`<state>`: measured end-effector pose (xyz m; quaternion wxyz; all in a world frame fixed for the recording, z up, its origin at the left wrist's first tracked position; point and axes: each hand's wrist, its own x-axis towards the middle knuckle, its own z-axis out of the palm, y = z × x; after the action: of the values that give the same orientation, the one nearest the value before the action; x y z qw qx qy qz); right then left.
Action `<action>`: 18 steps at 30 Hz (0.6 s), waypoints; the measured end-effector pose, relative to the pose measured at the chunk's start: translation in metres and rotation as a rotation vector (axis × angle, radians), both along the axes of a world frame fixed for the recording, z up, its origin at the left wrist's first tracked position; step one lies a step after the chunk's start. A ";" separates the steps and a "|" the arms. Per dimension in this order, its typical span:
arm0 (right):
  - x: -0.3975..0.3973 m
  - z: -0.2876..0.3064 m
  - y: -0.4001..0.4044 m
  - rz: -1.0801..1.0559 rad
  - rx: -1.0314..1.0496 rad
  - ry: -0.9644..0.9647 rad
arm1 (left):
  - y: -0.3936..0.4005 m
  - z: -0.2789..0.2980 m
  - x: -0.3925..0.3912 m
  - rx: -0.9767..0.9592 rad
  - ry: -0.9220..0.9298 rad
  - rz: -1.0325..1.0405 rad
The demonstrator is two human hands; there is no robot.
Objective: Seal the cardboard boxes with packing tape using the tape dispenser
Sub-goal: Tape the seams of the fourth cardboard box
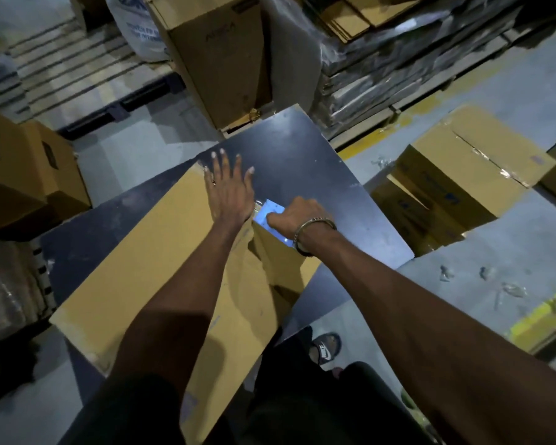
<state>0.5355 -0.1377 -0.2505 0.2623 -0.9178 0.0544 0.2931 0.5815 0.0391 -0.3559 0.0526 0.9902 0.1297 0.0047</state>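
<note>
A long brown cardboard box (148, 277) lies on a dark table (302, 162). My left hand (228, 187) lies flat on the box's far end with its fingers spread and straight. My right hand (296, 216), with a metal bangle on the wrist, grips a light blue tape dispenser (267, 215) against the box's right far edge, just right of my left hand. Most of the dispenser is hidden under my fingers, and the tape itself is hard to make out.
A tall cardboard box (219, 56) stands beyond the table. More boxes sit on the floor at left (23, 175) and right (463, 175). Wrapped stacked sheets (398, 69) fill the back right, a pallet (71, 72) the back left. My sandalled foot (326, 348) is below.
</note>
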 end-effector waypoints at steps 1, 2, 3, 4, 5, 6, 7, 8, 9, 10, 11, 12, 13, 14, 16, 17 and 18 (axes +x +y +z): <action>-0.002 0.000 -0.009 -0.003 -0.011 0.008 | -0.001 0.000 0.000 -0.002 0.000 -0.002; -0.005 0.000 -0.020 -0.011 -0.023 0.019 | -0.002 0.000 0.002 -0.004 0.004 -0.007; -0.008 0.000 -0.030 -0.021 -0.032 0.024 | -0.003 0.000 0.002 -0.002 0.015 -0.013; -0.010 0.001 -0.037 -0.030 -0.035 0.021 | -0.003 0.001 0.004 0.003 0.031 -0.016; -0.013 0.002 -0.041 -0.036 -0.033 0.015 | -0.003 0.004 0.004 0.000 0.043 -0.015; -0.015 0.003 -0.042 -0.041 -0.026 0.014 | -0.006 0.006 0.004 -0.012 0.051 -0.001; -0.016 0.005 -0.042 -0.045 -0.015 0.017 | -0.010 0.009 0.002 -0.031 0.047 0.025; -0.018 0.006 -0.041 -0.047 -0.005 0.023 | -0.017 0.010 -0.002 -0.062 0.040 0.054; -0.019 0.007 -0.041 -0.045 -0.001 0.025 | -0.026 0.010 -0.008 -0.094 0.036 0.079; -0.019 0.007 -0.041 -0.043 0.000 0.023 | -0.037 0.010 -0.015 -0.107 0.036 0.099; -0.019 0.007 -0.040 -0.042 -0.004 0.019 | -0.046 0.008 -0.022 -0.097 0.028 0.107; -0.020 0.007 -0.039 -0.040 -0.011 0.011 | -0.051 0.005 -0.028 -0.068 0.016 0.103; -0.024 0.007 -0.037 -0.031 -0.021 -0.001 | -0.053 0.003 -0.030 -0.044 0.005 0.095; -0.027 0.008 -0.037 -0.017 -0.031 -0.017 | -0.052 0.002 -0.029 -0.038 -0.004 0.092; -0.036 0.006 -0.043 0.002 -0.045 -0.030 | -0.048 0.003 -0.031 -0.034 0.002 0.084; -0.039 0.005 -0.049 -0.005 -0.057 -0.030 | -0.046 0.001 -0.030 -0.020 -0.009 0.081; -0.043 0.003 -0.059 -0.018 -0.078 -0.025 | -0.047 -0.003 -0.029 -0.008 -0.019 0.074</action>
<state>0.4929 -0.1965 -0.2477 0.2295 -0.9305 0.0707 0.2767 0.5530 -0.0081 -0.3584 0.0578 0.9844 0.1655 0.0156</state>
